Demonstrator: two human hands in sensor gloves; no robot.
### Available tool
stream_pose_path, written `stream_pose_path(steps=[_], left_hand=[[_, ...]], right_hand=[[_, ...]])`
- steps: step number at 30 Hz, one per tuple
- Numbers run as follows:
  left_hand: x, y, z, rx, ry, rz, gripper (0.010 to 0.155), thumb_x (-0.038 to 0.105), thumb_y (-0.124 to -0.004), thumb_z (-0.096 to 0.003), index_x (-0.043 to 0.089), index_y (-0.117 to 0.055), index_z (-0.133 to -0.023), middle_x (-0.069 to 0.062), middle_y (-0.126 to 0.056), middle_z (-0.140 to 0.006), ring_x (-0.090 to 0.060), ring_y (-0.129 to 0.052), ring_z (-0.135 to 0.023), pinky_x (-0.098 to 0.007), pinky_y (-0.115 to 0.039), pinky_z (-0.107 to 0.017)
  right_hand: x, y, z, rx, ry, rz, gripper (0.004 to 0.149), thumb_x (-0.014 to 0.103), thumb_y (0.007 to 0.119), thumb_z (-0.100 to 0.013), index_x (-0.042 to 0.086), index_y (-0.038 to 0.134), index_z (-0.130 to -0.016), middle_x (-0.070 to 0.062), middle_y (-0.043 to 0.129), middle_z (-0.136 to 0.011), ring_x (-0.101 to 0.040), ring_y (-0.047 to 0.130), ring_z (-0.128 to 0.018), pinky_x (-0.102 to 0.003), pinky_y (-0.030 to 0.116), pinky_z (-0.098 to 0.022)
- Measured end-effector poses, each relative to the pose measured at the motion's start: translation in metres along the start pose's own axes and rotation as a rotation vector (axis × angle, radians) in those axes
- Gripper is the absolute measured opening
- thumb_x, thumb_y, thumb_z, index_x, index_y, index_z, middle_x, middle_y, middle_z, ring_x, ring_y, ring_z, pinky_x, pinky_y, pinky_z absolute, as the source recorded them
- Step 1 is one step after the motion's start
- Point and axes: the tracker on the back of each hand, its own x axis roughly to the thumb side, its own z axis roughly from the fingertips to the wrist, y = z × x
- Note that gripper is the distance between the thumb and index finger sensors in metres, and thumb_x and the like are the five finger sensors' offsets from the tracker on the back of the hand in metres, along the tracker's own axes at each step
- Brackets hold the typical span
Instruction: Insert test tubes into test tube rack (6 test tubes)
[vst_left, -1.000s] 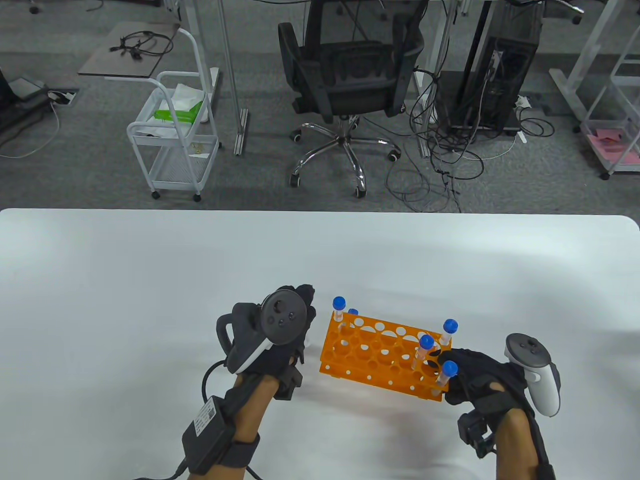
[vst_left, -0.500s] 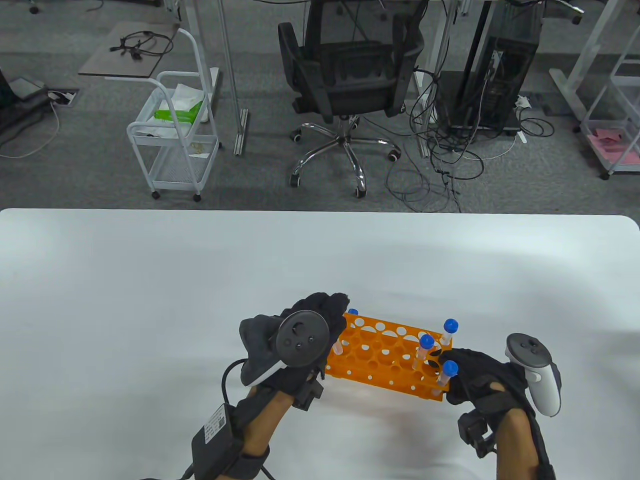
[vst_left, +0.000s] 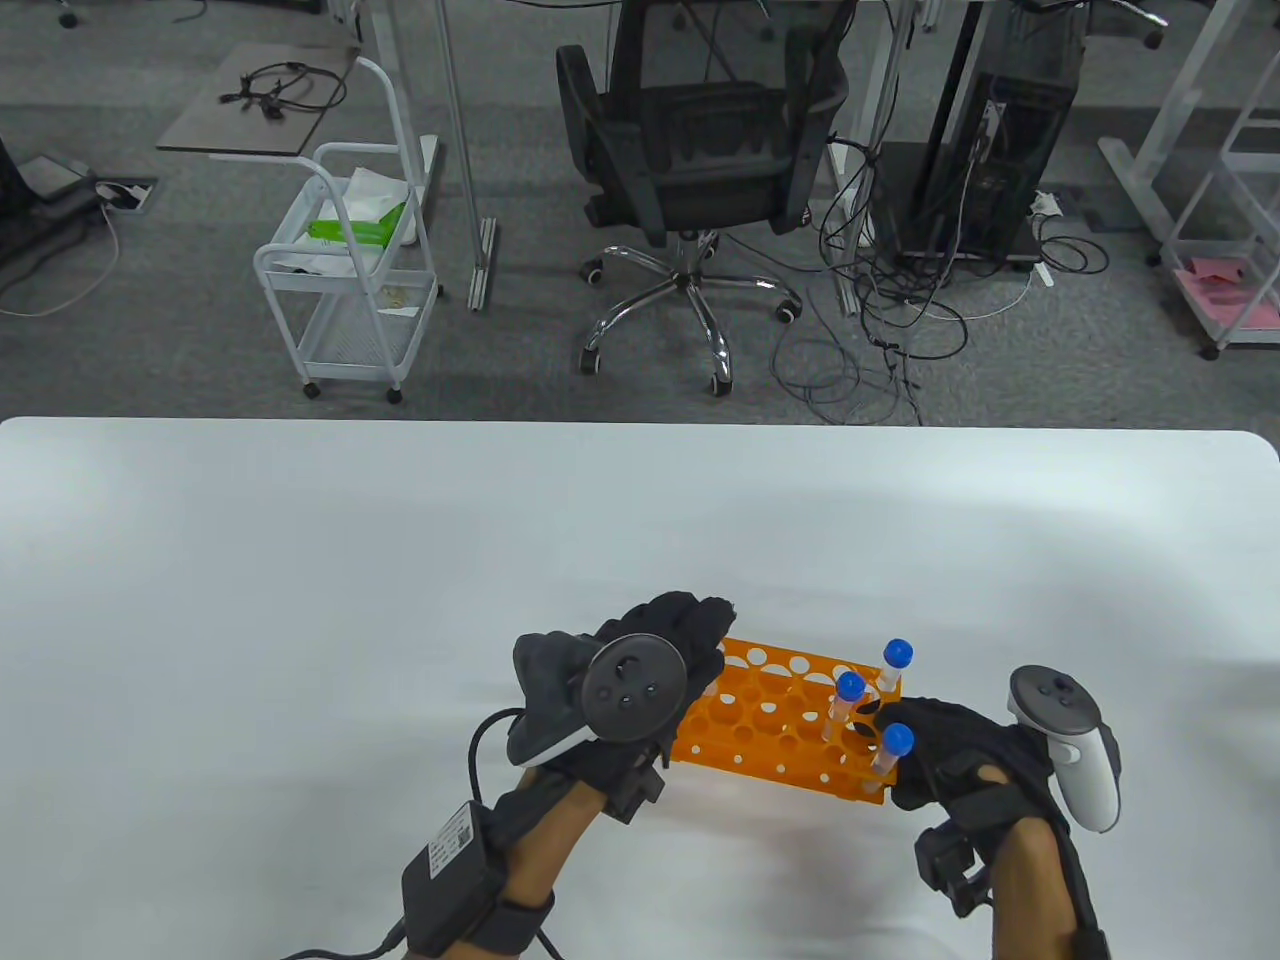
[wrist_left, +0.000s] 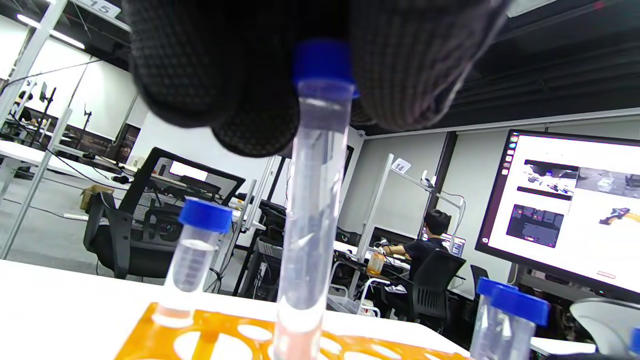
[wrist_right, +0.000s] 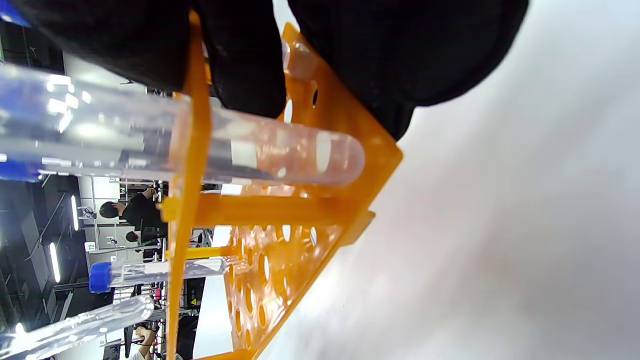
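Note:
The orange test tube rack (vst_left: 775, 715) stands on the white table (vst_left: 300, 600). My left hand (vst_left: 690, 625) is over its left end and hides the tubes there. In the left wrist view its fingers (wrist_left: 225, 75) pinch the blue cap of a clear test tube (wrist_left: 312, 210) that stands upright with its bottom in a rack (wrist_left: 210, 340) hole. A shorter-looking tube (wrist_left: 195, 255) sits beside it. My right hand (vst_left: 940, 745) grips the rack's right end, its fingers (wrist_right: 250, 65) on the rack (wrist_right: 280, 210) edge. Three blue-capped tubes (vst_left: 849, 690) stand there.
The table's far edge runs across the middle of the table view. Beyond it on the floor are an office chair (vst_left: 690, 150), a white cart (vst_left: 345, 290) and loose cables (vst_left: 880, 340). Bare table lies to the left and behind the rack.
My left hand has moved right, from beside the rack to over its left end, and now covers the two tubes there. The right hand and rack have barely moved.

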Motion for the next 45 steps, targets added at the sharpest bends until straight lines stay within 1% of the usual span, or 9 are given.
stream_pose_path(steps=[11, 13, 18, 23, 31, 45], left_hand=[[0.001, -0.009, -0.003, -0.035, -0.003, -0.052, 0.046, 0.032, -0.088, -0.0414, 0.026, -0.086, -0.087, -0.009, -0.09, -0.088, -0.023, -0.101, -0.066, -0.038, -0.092, -0.047], [0.001, -0.013, -0.005, -0.068, -0.011, -0.058, 0.045, 0.032, -0.089, -0.0415, 0.026, -0.087, -0.086, -0.008, -0.091, -0.087, -0.023, -0.101, -0.066, -0.038, -0.092, -0.048], [0.002, -0.022, -0.007, -0.106, -0.021, -0.08, 0.044, 0.03, -0.088, -0.042, 0.026, -0.087, -0.086, -0.007, -0.092, -0.088, -0.024, -0.101, -0.068, -0.039, -0.091, -0.049], [0.007, -0.031, -0.009, -0.159, -0.026, -0.137, 0.044, 0.03, -0.089, -0.042, 0.027, -0.088, -0.086, -0.006, -0.092, -0.088, -0.025, -0.101, -0.069, -0.04, -0.091, -0.049], [0.011, -0.041, -0.01, -0.193, -0.024, -0.169, 0.044, 0.03, -0.09, -0.042, 0.027, -0.088, -0.086, -0.007, -0.092, -0.088, -0.024, -0.101, -0.069, -0.041, -0.091, -0.049], [0.008, -0.048, -0.011, -0.234, -0.005, -0.166, 0.046, 0.031, -0.088, -0.0429, 0.027, -0.085, -0.088, -0.007, -0.089, -0.091, -0.025, -0.099, -0.072, -0.042, -0.09, -0.051]], right_hand=[[0.0, 0.001, 0.0, 0.001, -0.004, 0.008, 0.051, 0.055, 0.078, -0.049, 0.021, 0.083, -0.087, -0.018, 0.073, -0.103, -0.034, 0.099, -0.068, -0.05, 0.084, -0.047], [0.0, 0.001, 0.0, 0.0, -0.005, 0.012, 0.051, 0.055, 0.078, -0.049, 0.021, 0.082, -0.087, -0.018, 0.073, -0.103, -0.034, 0.099, -0.068, -0.05, 0.084, -0.047], [0.0, 0.002, -0.001, 0.001, -0.007, 0.026, 0.051, 0.054, 0.078, -0.049, 0.021, 0.082, -0.087, -0.018, 0.073, -0.103, -0.034, 0.099, -0.069, -0.051, 0.084, -0.047], [0.0, 0.003, -0.001, 0.005, -0.007, 0.036, 0.051, 0.055, 0.078, -0.049, 0.021, 0.082, -0.087, -0.018, 0.073, -0.103, -0.034, 0.099, -0.069, -0.051, 0.084, -0.048], [-0.001, 0.006, -0.003, 0.008, 0.002, 0.038, 0.051, 0.055, 0.078, -0.049, 0.021, 0.082, -0.087, -0.018, 0.072, -0.103, -0.034, 0.099, -0.069, -0.05, 0.084, -0.048], [-0.001, 0.005, -0.002, 0.01, -0.009, 0.027, 0.051, 0.054, 0.078, -0.049, 0.02, 0.083, -0.087, -0.018, 0.073, -0.103, -0.034, 0.1, -0.068, -0.051, 0.084, -0.047]])
